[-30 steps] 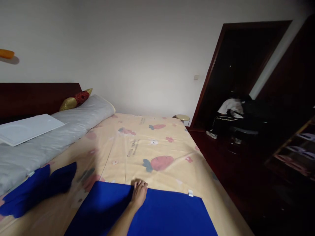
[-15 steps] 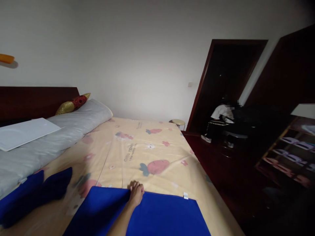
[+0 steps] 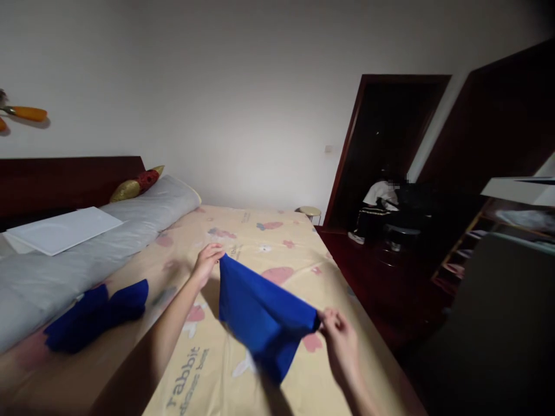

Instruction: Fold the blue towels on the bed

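A blue cloth (image 3: 264,312) hangs stretched between my two hands above the bed. My left hand (image 3: 210,260) pinches its upper left corner. At the right end, my right hand (image 3: 338,326) grips the other upper corner. The cloth's lower part droops toward the patterned bed sheet (image 3: 208,370). A second blue cloth (image 3: 97,318) lies crumpled on the bed at the left, apart from my hands.
A long grey pillow (image 3: 143,219) with a white board (image 3: 65,228) on it lies by the headboard. A seated person (image 3: 379,199) is near the dark doorway. A stool (image 3: 310,211) stands past the bed, a shelf (image 3: 515,190) at the right.
The blue cloth that lay flat at the bed's near side is now lifted and held by both hands. My left hand has come into view. The view has shifted slightly.
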Available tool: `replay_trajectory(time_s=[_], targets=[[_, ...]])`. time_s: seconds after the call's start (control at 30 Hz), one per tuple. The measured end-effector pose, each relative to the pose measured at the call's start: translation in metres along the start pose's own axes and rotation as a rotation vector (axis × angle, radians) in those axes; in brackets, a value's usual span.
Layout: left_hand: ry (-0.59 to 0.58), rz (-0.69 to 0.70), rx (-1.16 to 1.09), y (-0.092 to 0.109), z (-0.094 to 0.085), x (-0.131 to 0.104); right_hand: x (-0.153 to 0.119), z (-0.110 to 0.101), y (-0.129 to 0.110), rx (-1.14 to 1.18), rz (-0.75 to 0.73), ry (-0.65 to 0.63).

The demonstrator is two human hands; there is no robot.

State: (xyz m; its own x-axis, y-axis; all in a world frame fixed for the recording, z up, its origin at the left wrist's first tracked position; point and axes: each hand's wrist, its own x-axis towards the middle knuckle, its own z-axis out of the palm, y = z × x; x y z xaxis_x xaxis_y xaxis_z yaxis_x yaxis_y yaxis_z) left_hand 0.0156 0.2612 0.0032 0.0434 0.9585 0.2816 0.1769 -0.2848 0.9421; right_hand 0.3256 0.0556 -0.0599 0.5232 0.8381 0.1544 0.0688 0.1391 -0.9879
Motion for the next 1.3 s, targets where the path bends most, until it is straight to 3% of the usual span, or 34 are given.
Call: replay_trajectory(time_s=[0.03, 0.13, 0.2, 0.47, 0.73, 0.87, 0.97, 1.1, 1.2, 1.3], targets=[[-0.021, -0.006, -0.028, 0.014, -0.014, -0.004, 0.016, -0.003, -0.021, 0.058, 0.003, 0.029], [-0.127, -0.041, -0.049, 0.046, -0.046, -0.024, 0.058, -0.007, -0.072, 0.097, -0.055, -0.142], [-0.186, -0.068, -0.029, 0.059, -0.059, -0.037, 0.074, -0.008, -0.092, 0.056, -0.088, -0.241], [-0.236, -0.052, 0.184, 0.069, -0.079, -0.052, 0.082, -0.016, -0.11, -0.366, -0.263, -0.328], [-0.246, 0.106, 0.411, 0.041, -0.074, -0.048, 0.075, 0.002, -0.089, -0.749, -0.295, -0.401], [-0.184, 0.225, 0.526, 0.028, -0.066, -0.043, 0.079, 0.018, -0.077, -0.919, -0.339, -0.339], [-0.125, 0.319, 0.599, 0.035, -0.067, -0.031, 0.09, 0.024, -0.086, -0.995, -0.422, -0.232], [-0.049, 0.432, 0.69, 0.051, -0.076, -0.02, 0.101, 0.013, -0.101, -0.992, -0.539, -0.171], [-0.12, 0.462, 0.76, 0.035, -0.075, -0.041, 0.091, -0.004, -0.08, -0.963, -0.562, -0.232], [-0.319, 0.44, 0.846, -0.016, -0.058, -0.093, 0.06, -0.022, -0.017, -0.938, -0.468, -0.378]])
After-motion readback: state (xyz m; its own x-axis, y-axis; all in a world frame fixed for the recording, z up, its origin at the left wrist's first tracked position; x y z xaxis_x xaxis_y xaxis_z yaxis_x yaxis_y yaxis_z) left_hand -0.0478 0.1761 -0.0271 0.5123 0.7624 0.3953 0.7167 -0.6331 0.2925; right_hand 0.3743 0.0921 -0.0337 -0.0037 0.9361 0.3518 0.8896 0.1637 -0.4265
